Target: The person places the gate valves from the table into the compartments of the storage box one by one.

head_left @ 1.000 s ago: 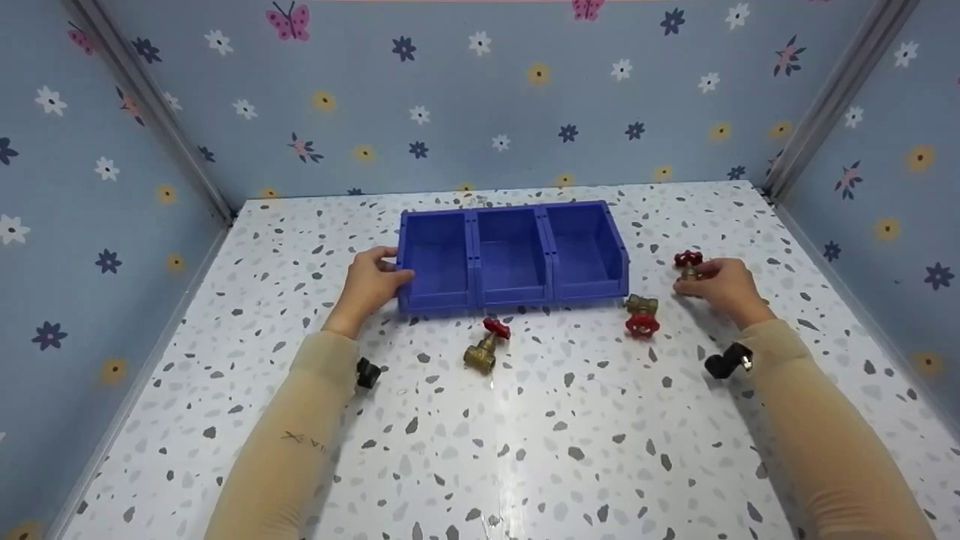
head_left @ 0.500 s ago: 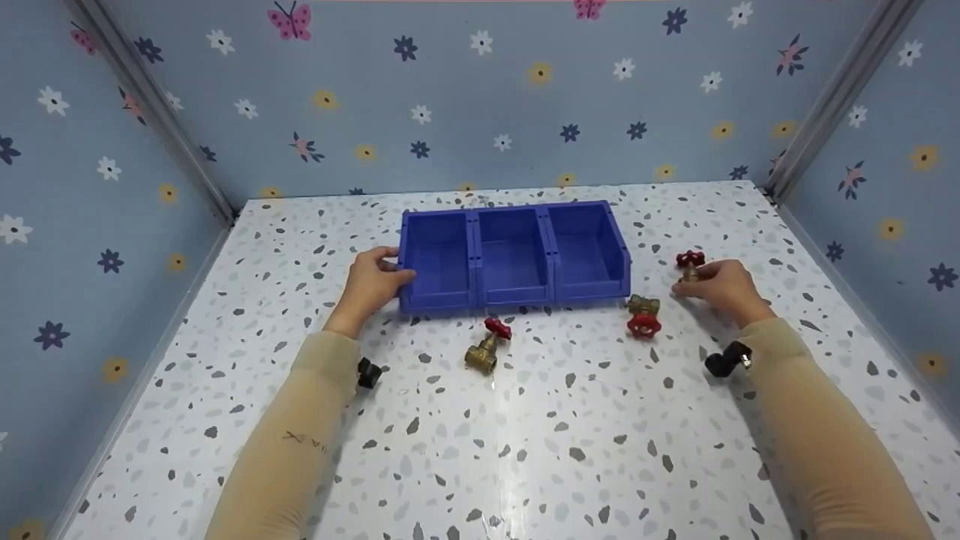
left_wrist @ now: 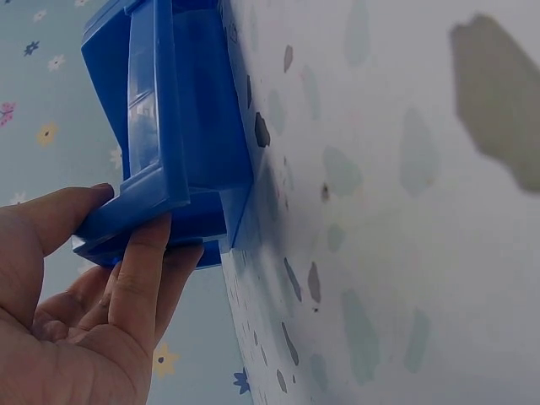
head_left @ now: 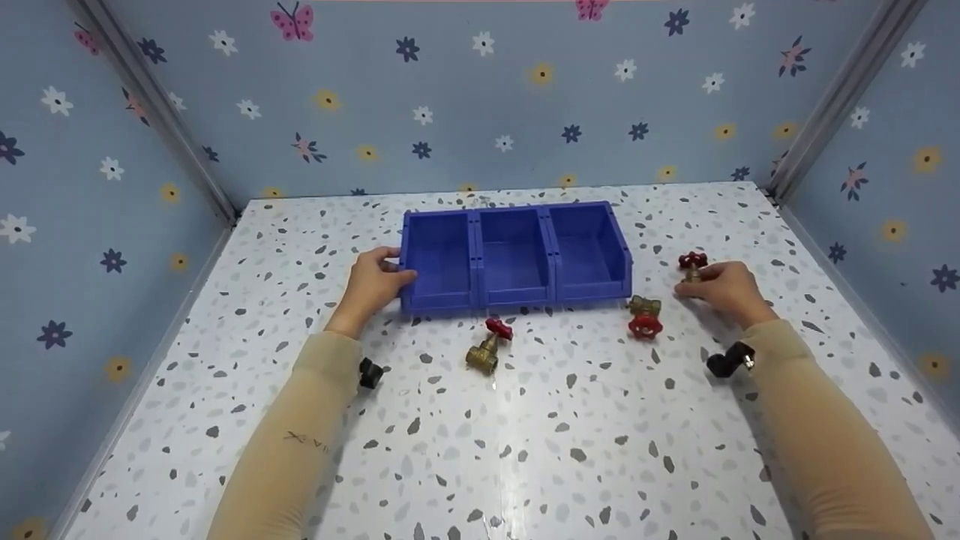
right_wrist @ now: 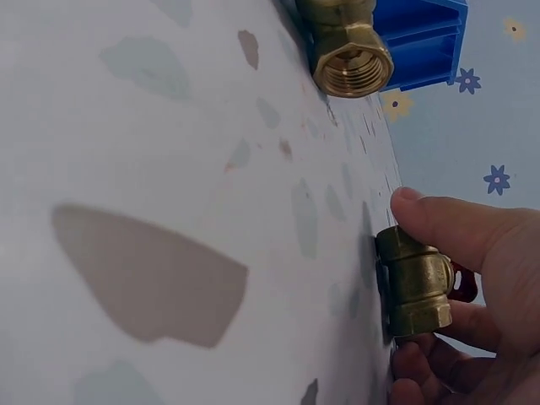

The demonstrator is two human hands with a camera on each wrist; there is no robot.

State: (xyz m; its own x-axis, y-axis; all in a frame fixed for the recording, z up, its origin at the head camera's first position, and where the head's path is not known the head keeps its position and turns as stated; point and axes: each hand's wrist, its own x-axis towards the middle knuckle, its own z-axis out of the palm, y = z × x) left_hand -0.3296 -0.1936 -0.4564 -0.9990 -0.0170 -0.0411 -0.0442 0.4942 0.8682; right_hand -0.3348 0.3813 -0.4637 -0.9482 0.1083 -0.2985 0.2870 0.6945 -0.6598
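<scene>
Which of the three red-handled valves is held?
The rightmost valve in the head view: the right hand pinches its brass body. The middle valve and leftmost valve lie on the table, clear of both hands.

you've got a white grey-speckled worktop [head_left: 540,420]: blue three-bay bin [head_left: 516,295] toward far edge, first valve [head_left: 484,357] near middle, second valve [head_left: 645,307] nearer right edge, third valve [head_left: 692,274] toward far right corner, seemingly touching.
</scene>
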